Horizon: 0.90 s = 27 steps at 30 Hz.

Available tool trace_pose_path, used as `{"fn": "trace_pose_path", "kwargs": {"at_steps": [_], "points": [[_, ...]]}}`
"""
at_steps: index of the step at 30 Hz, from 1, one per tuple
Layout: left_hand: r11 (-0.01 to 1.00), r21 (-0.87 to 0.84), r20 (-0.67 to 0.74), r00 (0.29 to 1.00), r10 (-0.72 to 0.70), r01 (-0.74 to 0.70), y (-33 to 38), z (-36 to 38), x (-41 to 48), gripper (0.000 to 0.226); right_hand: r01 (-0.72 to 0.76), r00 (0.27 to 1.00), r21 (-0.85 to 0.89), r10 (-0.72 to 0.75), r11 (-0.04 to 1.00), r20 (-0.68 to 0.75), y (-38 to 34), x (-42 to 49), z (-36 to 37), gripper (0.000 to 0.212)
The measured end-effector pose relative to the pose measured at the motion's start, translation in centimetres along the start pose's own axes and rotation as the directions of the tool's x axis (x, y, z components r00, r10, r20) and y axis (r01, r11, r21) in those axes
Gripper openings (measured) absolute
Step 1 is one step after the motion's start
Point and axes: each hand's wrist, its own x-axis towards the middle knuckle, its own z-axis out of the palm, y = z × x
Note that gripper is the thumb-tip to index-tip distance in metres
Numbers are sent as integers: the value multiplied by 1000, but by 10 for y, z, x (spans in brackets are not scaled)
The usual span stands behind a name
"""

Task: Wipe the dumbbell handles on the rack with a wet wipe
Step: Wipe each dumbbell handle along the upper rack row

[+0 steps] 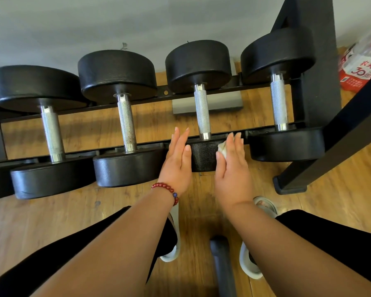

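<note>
Looking down at the rack (174, 96): left hand (177, 159) is flat, fingers straight, against one side of the third dumbbell's near head (204, 155). Right hand (234, 166) is on the other side with the wet wipe (223, 148) balled up, pinched under the thumb. The wipe's just below that handle (202, 112), not on it.
</note>
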Motion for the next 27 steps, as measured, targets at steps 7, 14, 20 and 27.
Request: {"fn": "trace_pose_path", "kwargs": {"at_steps": [7,14,20,27], "points": [[1000,14,-2,1000,14,-14,-1,0,1,46,369,929,-210,-369,905,39,9,8,-2,51],[988,140,-39,997,63,-57,6,0,6,47,571,813,-310,-576,760,86,17,25,-16,49],[891,413,-115,960,254,-187,27,-27,30,50,590,798,-353,-590,726,122,3,52,-29,50],[849,471,-210,905,370,-238,50,-50,65,50,645,743,-367,-662,670,97,-14,94,-36,49]]}}
